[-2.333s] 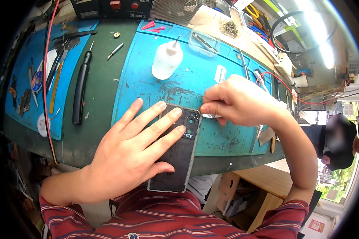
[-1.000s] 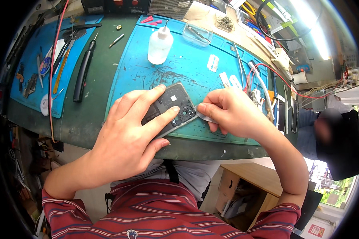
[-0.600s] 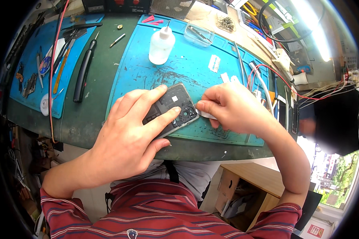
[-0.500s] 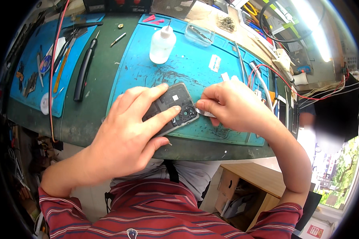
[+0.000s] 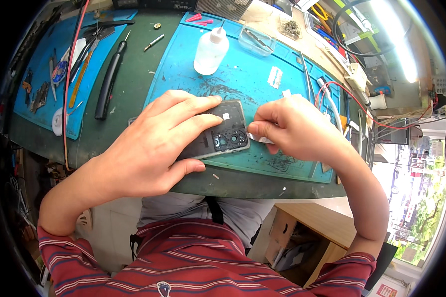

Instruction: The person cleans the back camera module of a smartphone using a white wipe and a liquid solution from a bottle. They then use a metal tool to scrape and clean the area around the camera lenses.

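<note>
A dark phone (image 5: 235,117) with its back cover off lies on the blue mat, its camera module (image 5: 226,140) at the right end. Across its left part rests my left hand (image 5: 171,141), fingers over the back and thumb along the near edge, gripping it; the hand hides much of the phone. My right hand (image 5: 277,126) is closed in a pinch on a thin, shiny metal blade (image 5: 260,139). The blade's tip meets the phone's right edge beside the cameras; whether it goes into a seam I cannot tell.
Beyond the phone stand a clear needle-tipped bottle (image 5: 211,52) and a transparent box (image 5: 257,40). A black pen-shaped tool (image 5: 112,81) lies at left, near a second blue mat (image 5: 37,111) with tools. Red cables (image 5: 349,90) and tweezers (image 5: 307,76) are at right.
The phone has turned clockwise, its long side now nearer level. My left fingers have slid back from the cameras. My right hand still pinches the blade at the edge. The whole view has shifted slightly.
</note>
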### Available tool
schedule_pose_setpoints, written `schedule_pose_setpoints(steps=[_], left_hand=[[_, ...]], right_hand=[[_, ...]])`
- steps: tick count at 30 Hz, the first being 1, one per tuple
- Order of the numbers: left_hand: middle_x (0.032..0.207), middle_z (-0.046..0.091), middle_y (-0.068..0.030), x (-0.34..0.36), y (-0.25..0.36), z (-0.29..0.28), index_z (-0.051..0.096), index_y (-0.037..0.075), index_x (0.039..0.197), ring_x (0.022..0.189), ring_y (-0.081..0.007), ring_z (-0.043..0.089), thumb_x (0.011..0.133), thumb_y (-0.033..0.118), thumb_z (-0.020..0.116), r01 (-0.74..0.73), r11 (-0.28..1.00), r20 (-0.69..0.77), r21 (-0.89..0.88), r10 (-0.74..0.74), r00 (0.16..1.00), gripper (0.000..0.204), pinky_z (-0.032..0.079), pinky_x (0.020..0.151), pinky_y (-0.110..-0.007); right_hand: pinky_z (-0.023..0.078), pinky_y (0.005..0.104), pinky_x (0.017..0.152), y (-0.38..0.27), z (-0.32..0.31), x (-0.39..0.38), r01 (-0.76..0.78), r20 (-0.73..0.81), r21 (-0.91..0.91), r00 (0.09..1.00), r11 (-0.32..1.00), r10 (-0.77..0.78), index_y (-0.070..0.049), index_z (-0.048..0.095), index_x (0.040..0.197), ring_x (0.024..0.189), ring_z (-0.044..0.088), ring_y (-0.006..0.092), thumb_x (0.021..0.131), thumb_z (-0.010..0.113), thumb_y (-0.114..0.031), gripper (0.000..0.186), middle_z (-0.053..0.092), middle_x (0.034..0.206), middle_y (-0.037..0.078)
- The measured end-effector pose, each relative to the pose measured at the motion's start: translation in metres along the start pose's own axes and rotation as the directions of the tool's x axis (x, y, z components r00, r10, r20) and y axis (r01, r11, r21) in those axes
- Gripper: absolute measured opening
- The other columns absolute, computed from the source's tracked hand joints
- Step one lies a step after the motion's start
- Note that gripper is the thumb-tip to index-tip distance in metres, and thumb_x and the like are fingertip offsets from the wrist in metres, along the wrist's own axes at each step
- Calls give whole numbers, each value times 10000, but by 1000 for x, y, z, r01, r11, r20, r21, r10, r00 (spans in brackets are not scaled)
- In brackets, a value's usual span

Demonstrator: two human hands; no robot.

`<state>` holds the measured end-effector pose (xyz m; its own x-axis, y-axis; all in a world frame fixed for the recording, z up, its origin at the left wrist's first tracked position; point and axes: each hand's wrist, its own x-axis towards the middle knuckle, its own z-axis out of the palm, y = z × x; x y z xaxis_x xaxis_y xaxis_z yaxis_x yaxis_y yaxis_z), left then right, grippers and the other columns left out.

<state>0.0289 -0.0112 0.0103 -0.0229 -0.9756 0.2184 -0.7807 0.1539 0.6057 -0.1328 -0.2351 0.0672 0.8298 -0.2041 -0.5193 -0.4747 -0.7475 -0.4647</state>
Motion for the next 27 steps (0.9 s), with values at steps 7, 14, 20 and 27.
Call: schedule_pose_setpoints(steps=[7, 14, 20, 27], left_hand=[[1595, 530, -185, 1, -2, 1, 616, 16, 1385, 1364, -420, 514, 703, 62, 895, -15, 1000, 0, -19, 15, 1000, 739, 442, 1156, -508], [1601, 529, -169, 4, -4, -8, 574, 24, 1459, 1388, -402, 509, 712, 87, 912, -22, 999, 33, -29, 23, 999, 822, 432, 1180, -489], [1536, 570, -137, 3, -3, -15, 593, 42, 1473, 1360, -361, 527, 706, 113, 926, 19, 999, 19, 51, -20, 1000, 840, 433, 1177, -469], [1480, 602, -144, 0, -10, -4, 677, 38, 1409, 1332, -371, 540, 749, 178, 902, -94, 992, -9, 81, 95, 995, 710, 449, 1145, -483]], right_hand=[[517, 369, 588, -1, -1, 3, 0, 7, -14, 1000, 1000, 1, -3, 753, 897, 579, 678, 198, 1046, 687, -244, 291, 699, 633, 81], [540, 364, 605, -1, -2, 2, 71, -25, -170, 997, 983, -76, -17, 761, 883, 594, 700, 198, 1045, 690, -310, 342, 723, 649, 64], [553, 312, 617, -10, -15, -4, -133, 111, -127, 983, 983, 147, -6, 757, 890, 607, 686, 141, 1040, 716, -363, 389, 733, 685, 53], [509, 265, 593, 15, 18, -22, -155, -23, 242, 986, 958, 165, 1, 749, 938, 663, 666, 82, 1045, 727, -312, 332, 720, 747, 19]])
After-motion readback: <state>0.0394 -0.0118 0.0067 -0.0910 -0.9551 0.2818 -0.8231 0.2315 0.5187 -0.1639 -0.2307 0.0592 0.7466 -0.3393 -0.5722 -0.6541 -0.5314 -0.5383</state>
